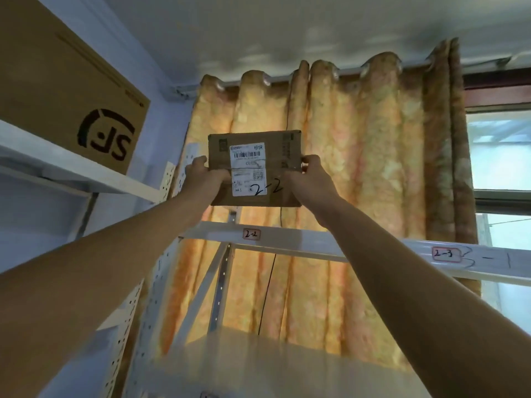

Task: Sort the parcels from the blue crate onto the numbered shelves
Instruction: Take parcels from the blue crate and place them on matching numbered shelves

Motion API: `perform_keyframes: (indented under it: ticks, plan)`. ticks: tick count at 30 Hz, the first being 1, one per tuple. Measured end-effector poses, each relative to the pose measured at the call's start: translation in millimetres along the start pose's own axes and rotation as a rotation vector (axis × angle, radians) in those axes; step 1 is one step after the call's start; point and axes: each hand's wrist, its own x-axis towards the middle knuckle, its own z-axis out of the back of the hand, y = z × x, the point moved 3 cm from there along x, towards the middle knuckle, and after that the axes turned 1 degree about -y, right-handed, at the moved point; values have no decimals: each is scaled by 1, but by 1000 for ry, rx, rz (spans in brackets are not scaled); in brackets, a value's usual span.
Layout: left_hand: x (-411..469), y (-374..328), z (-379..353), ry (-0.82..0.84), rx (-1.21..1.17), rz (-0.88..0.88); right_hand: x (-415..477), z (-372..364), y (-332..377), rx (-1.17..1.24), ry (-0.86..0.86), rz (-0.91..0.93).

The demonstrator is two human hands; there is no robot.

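brown cardboard parcel [254, 168] marked "2-2", held upright above shelf [287, 239] tagged "2-2".

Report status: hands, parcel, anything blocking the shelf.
Gripping parcel marked 2-2: left hand, right hand. Above shelf tag 2-2. Nothing visible blocking.

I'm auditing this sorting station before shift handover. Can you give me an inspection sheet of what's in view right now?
Surface: white shelf rail carries a 2-2 tag and a 2-3 tag.
Job's things: cardboard parcel, hand-marked 2-2 on its label, held up above the 2-2 tag; blue crate not in view.
Clutter: large cardboard box with an upside-down logo, on the upper left shelf.
Hands: left hand and right hand each grip one side of the parcel.
Cables: one thin dark cord hangs in front of the curtain.
Surroundings: orange curtain; window at the right.
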Motion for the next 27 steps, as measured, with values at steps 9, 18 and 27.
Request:
perform_keyframes:
  ticks: [9, 18, 27]
  plan:
    - [102, 95, -35, 105, 124, 65, 89, -78, -80, -69, 111, -197]
    - [159, 146, -63, 342, 556, 113, 125, -113, -116, -288, 290, -362]
    - [198, 180, -86, 550, 908, 139, 140, -141, -126, -436, 540, -479]
